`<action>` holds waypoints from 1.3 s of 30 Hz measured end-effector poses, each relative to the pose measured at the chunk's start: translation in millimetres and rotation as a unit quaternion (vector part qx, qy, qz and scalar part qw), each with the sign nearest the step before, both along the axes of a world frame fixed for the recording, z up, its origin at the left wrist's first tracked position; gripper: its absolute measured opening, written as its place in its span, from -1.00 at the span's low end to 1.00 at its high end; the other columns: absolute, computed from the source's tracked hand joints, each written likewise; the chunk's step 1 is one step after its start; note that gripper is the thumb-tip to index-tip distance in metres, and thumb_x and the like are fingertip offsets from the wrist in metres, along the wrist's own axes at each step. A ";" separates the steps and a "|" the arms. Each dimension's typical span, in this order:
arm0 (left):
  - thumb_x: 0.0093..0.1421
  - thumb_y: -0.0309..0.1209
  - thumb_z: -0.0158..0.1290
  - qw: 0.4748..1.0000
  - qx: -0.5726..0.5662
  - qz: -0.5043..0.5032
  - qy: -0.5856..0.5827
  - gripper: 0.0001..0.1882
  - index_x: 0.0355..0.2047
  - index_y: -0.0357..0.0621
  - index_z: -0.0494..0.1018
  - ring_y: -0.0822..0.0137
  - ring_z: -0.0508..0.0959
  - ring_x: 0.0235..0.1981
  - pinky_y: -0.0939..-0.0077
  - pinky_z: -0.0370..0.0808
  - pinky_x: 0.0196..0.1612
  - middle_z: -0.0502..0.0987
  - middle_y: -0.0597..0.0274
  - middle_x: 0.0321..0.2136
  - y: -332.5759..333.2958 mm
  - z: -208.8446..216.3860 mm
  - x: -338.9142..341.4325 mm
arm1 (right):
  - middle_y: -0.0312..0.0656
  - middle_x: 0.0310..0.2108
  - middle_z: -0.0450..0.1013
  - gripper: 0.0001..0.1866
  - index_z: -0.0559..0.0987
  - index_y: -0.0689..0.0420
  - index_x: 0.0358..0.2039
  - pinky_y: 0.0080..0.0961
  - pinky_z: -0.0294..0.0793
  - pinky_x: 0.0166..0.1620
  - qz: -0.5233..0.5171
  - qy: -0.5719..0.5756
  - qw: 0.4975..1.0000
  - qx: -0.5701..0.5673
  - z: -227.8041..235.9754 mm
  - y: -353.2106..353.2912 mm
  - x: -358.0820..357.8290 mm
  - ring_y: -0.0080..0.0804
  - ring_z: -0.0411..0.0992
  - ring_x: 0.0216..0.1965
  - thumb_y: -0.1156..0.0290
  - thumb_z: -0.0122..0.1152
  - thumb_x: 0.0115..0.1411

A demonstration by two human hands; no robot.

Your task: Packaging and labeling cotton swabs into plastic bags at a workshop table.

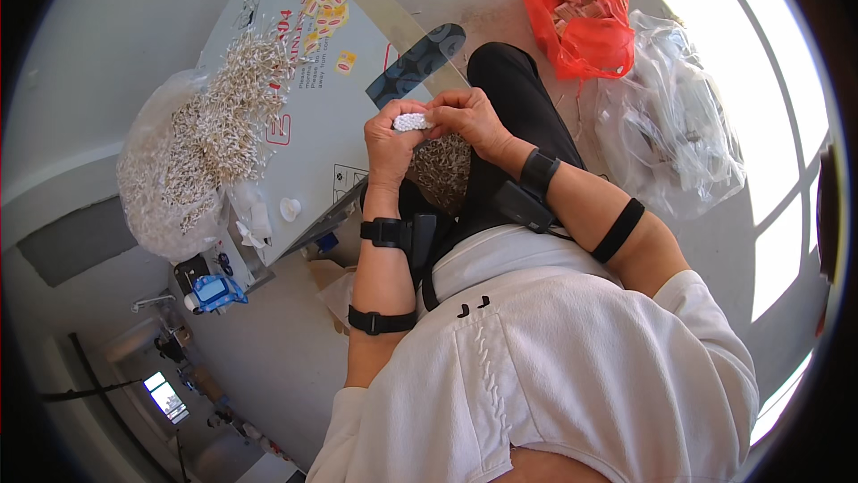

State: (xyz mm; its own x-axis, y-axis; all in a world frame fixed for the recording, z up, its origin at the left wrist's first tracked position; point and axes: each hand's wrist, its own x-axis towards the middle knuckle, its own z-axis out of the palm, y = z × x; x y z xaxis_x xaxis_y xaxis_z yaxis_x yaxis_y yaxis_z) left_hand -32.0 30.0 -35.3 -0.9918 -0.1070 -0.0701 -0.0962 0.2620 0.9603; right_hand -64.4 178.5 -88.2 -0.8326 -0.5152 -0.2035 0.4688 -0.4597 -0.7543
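Observation:
A tight bundle of cotton swabs, white tips facing up, is held in front of my lap. My left hand is closed around its left side. My right hand pinches at its right end, fingertips pressed together; whether they also hold something small cannot be made out. Below the hands, between my legs, more loose swabs show in part. To the left, a large heap of loose cotton swabs spills across the table from a clear plastic bag.
Small yellow and white labels lie scattered on the grey table. A dark patterned strip crosses its right edge. On the floor at right stand a red plastic bag with pinkish bundles and a clear plastic bag.

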 end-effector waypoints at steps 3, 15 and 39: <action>-0.14 -0.71 0.19 1.000 -0.006 -0.007 0.009 -0.80 -0.46 -0.22 0.54 0.53 0.50 -0.39 0.61 0.46 -0.30 0.56 0.36 -0.43 -0.3 1.8 1.2 | -0.18 -0.49 0.54 -0.84 0.62 0.33 -0.38 -0.66 0.54 -0.38 0.000 0.005 1.000 -0.002 -0.4 0.2 0.5 -0.51 0.51 -0.50 0.47 0.24 0.11; -0.17 -0.76 0.14 1.000 0.001 -0.001 -0.028 -0.70 -0.40 -0.16 0.54 0.51 0.55 -0.33 0.61 0.54 -0.24 0.58 0.35 -0.40 -14.4 6.4 1.2 | -0.28 -0.37 0.53 -0.77 0.58 0.27 -0.23 -0.72 0.49 -0.34 0.004 0.106 0.994 0.029 16.6 10.0 -0.2 -0.66 0.48 -0.41 0.63 0.25 0.04; -0.01 -0.63 0.24 0.990 0.141 -0.004 -0.003 -0.68 -0.19 -0.21 0.57 0.49 0.56 -0.26 0.65 0.48 -0.11 0.59 0.33 -0.31 -16.4 9.7 6.2 | -0.43 -0.48 0.45 -0.79 0.59 0.26 -0.25 -0.82 0.38 -0.37 -0.048 0.169 0.981 0.079 23.1 5.8 2.2 -0.81 0.36 -0.46 0.60 0.34 0.06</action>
